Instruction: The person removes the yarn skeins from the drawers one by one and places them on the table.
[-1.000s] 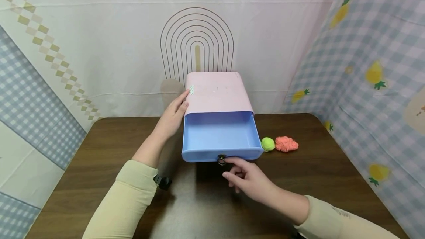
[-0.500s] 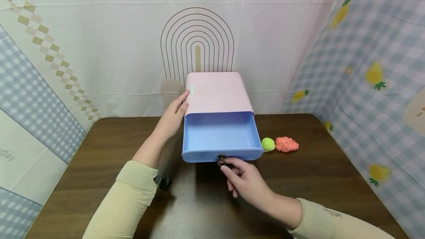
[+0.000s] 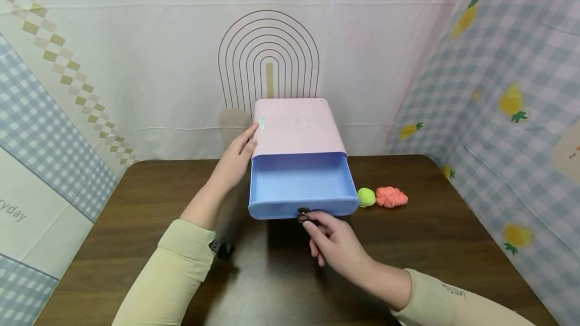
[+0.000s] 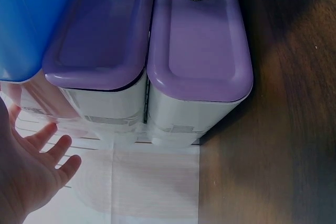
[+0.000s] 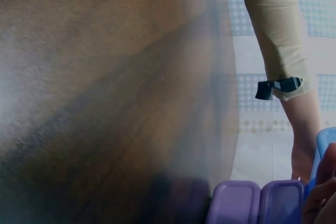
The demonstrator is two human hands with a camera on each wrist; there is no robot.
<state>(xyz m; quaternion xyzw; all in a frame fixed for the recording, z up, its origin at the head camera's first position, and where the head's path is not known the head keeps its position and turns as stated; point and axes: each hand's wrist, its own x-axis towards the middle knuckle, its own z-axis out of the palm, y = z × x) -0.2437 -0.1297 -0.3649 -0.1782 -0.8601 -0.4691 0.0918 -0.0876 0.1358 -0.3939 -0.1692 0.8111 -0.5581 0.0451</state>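
Note:
A blue drawer (image 3: 299,180) stands pulled out of the top of a pink drawer cabinet (image 3: 294,125); nothing shows inside it. My right hand (image 3: 340,245) pinches the dark ring pull (image 3: 303,218) on the drawer's front between thumb and index finger. My left hand (image 3: 233,162) rests with extended fingers against the cabinet's left side. In the left wrist view, two purple drawers (image 4: 202,40) with ring pulls sit closed below the blue one, and the left hand (image 4: 31,166) shows beside the casing. Only part of the right hand (image 5: 321,198) shows in the right wrist view.
A lime-green yarn ball (image 3: 366,197) and a coral yarn bundle (image 3: 391,197) lie on the brown table (image 3: 408,245), right of the drawer. Patterned cloth (image 3: 172,64) hangs behind the cabinet and along both sides.
My right thumb has closed against the index finger at the ring pull. The blue drawer's front has shifted very slightly back towards the cabinet. My left hand has stayed in place.

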